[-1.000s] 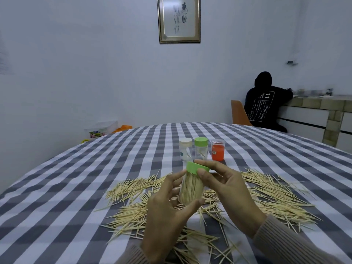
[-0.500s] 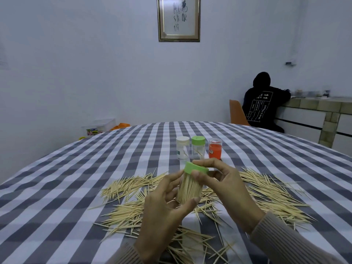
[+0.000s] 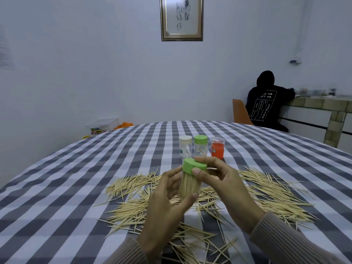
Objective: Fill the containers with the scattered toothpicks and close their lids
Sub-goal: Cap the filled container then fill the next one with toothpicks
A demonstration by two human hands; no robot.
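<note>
Head view: two hands (image 3: 192, 189), four containers (image 3: 200, 147), perhaps hundreds of toothpicks (image 3: 276, 191).

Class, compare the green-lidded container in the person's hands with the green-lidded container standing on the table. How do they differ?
The held container is packed with toothpicks; the standing container holds only a few. The held one is tilted and lifted, gripped by the left hand, with the right hand pinching its lid; the standing one is upright on the tablecloth, untouched. Both are clear with green lids.
</note>
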